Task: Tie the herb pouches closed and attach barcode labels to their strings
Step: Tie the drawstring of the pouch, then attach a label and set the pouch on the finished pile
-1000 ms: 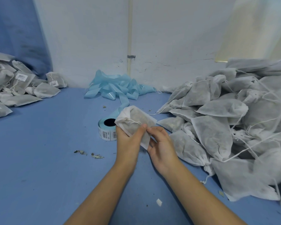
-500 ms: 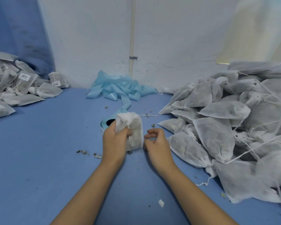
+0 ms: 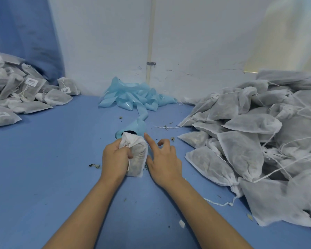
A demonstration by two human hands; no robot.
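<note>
In the middle of the frame, the left hand (image 3: 116, 159) grips a white pouch (image 3: 136, 157) by its bunched neck and holds it standing on the blue table (image 3: 43, 168). A thin string (image 3: 128, 164) hangs down from the neck beside the thumb. The right hand (image 3: 162, 159) holds nothing. Its fingers are loose, and the first finger points up toward the label roll (image 3: 131, 131), which sits just behind the pouch. A long blue strip (image 3: 133, 99) of used backing runs from the roll up to the wall.

My guess is that the pouch is pulled closed and the next job is to get a label.

To do it well, keep the left hand tight on the neck so the herbs stay in. Peel one label slowly with the right hand so it does not curl or stick to itself. Then fold it over the string, not onto the cloth.

The big pile of pouches (image 3: 258, 141) at the right of the frame looks not yet labelled. The smaller pile of labelled pouches (image 3: 25, 94) is at the upper left.
</note>
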